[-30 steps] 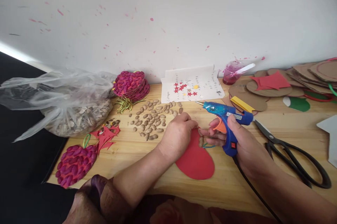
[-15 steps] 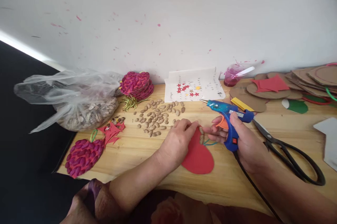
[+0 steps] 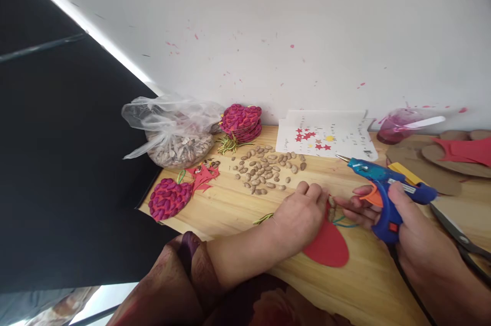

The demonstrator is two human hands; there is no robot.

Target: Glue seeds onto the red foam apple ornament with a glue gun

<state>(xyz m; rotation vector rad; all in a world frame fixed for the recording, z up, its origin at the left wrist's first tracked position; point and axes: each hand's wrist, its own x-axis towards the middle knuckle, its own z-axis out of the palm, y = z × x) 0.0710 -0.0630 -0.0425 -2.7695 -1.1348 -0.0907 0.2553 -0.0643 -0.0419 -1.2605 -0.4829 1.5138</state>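
My right hand [image 3: 410, 229] is wrapped round a blue hot glue gun [image 3: 389, 208] with an orange trigger. Its metal nozzle points up and left, over the white sheet's lower edge. Some of that hand's fingers reach toward the top of a red cutout [image 3: 329, 247] with a rounded lobe. My left hand [image 3: 297, 216] pinches the upper end of the cutout and covers part of it. A few tan shells [image 3: 332, 208] run along its right edge, beside a loop of blue-green cord [image 3: 345, 223].
Loose tan shells [image 3: 263, 170] lie beyond my left hand. Farther left are a plastic bag of shells [image 3: 180, 149], stacked purple-covered pieces [image 3: 241, 124] and red scraps [image 3: 203, 179]. A white sheet with stars [image 3: 345, 147], a pink-stained cup [image 3: 393, 126], cardboard [image 3: 422, 167] and scissors [image 3: 460, 236] are right.
The view has turned left, so everything sits farther right in it. Both hands keep their holds on the cutout and the glue gun, their poses nearly the same.
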